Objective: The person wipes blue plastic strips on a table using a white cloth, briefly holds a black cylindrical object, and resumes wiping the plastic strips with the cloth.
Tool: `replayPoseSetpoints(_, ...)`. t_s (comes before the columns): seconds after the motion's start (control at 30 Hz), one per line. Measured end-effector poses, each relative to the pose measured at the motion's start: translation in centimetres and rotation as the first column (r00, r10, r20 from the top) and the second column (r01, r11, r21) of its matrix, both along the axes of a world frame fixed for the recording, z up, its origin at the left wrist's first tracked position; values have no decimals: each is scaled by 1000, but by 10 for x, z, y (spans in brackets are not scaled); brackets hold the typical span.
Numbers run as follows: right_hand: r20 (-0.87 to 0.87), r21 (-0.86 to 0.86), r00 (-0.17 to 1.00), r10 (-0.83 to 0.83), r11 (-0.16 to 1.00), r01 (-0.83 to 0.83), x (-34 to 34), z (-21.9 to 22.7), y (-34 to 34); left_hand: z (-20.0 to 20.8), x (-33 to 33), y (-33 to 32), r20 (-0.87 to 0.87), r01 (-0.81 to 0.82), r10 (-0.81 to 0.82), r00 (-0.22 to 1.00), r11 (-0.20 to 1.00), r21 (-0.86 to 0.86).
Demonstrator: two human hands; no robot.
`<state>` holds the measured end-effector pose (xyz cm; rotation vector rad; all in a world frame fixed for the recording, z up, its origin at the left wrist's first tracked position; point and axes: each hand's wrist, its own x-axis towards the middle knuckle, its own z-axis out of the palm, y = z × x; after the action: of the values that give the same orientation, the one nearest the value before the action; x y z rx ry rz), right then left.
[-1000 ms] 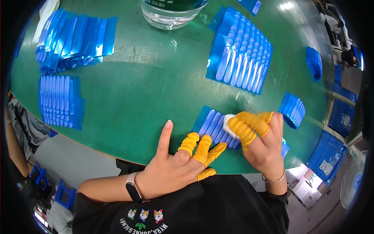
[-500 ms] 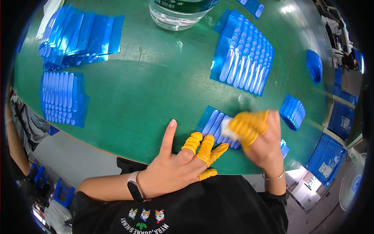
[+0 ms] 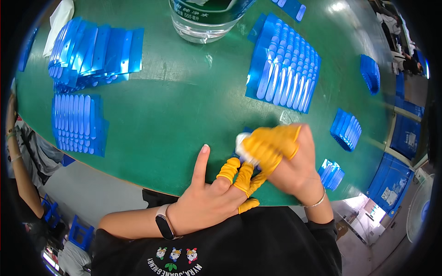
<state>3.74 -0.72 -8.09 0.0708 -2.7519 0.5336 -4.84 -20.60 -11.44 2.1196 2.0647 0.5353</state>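
- R hand (image 3: 287, 161): fingers in yellow rubber finger cots, curled tight together, pinching a small white wipe pad (image 3: 242, 140) at the tips; pad pressed down on the green table top (image 3: 184, 106) near the front edge.
- Under the R fingers: a blue sheet of clear plastic strips, almost all hidden by both hands; cannot tell how it lies.
- L hand (image 3: 209, 202): flat on table, just left of R hand & touching it; fingers spread, bare index pointing straight out, other fingers in yellow cots (image 3: 229, 169) angled toward the pad. Dark smart band (image 3: 164, 227) on L wrist, thin bracelet (image 3: 315, 202) on R wrist.
- Further out, right: small blue stacks (image 3: 345, 129), (image 3: 330, 172) near table edge.
- Above: large blue sheet of strips (image 3: 283, 64), flat.
- Far left: fanned pile of blue sheets (image 3: 92, 50), another sheet (image 3: 76, 123) below it.
- Top centre: clear plastic water bottle base (image 3: 205, 20).
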Motion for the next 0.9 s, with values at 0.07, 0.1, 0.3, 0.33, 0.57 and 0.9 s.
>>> replayPoseSetpoints(0.07, -53, 133, 984, -172, 975, 178, 4, -5, 14, 2, 2, 4, 24, -49, 47, 999, 997, 58)
replayPoseSetpoints(0.1, -37, 170, 985, -169, 970, 173, 5, 0, 16, 3, 1, 5, 15, -53, 52, 999, 997, 58)
replayPoseSetpoints(0.3, 136, -141, 989, -52, 987, 71, 50, 9, 14, 8, -1, 6, 19, -46, 46, 999, 999, 8)
replayPoseSetpoints(0.33, 137, -169, 984, -115, 976, 138, 60, 7, 20, 8, 0, 7, 41, -76, 75, 996, 997, 28)
replayPoseSetpoints(0.57, 219, -133, 956, -198, 964, 230, 97, 19, 25, 11, 1, 10, 36, -84, 83, 996, 996, 35)
replayPoseSetpoints(0.9, 97, 120, 890, -446, 893, 434, 81, 11, 27, 17, -3, 14, 59, -64, 62, 996, 997, 38)
